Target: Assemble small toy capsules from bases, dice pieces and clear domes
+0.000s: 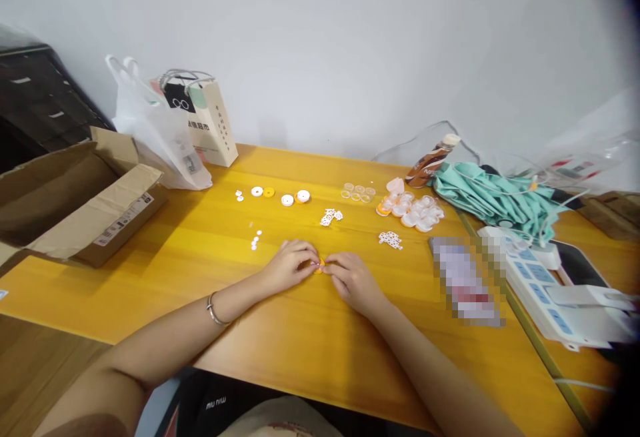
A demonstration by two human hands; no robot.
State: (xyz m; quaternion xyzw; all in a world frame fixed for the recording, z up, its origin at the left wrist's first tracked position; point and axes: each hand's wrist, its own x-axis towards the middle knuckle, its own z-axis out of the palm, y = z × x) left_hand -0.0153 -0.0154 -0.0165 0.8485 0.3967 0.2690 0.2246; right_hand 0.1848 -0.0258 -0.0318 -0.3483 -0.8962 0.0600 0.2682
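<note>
Your forearms reach forward and angle inward, so your hands meet at the middle. Your left hand (pixel 289 263) and right hand (pixel 353 279) lie palm-down, knuckles up, fingers curled. Their fingertips pinch together where the hands meet. Both wrists sit low.

- We see a yellow wood-grain table (pixel 210 270).
- We see a small orange piece (pixel 320 265).
- We see white discs (pixel 287 200), a teal umbrella (pixel 480 197), a brown box (pixel 75 197).

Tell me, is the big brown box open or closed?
Open. The cardboard box lies at the table's left edge with its flaps spread apart, showing its brown inside.
</note>
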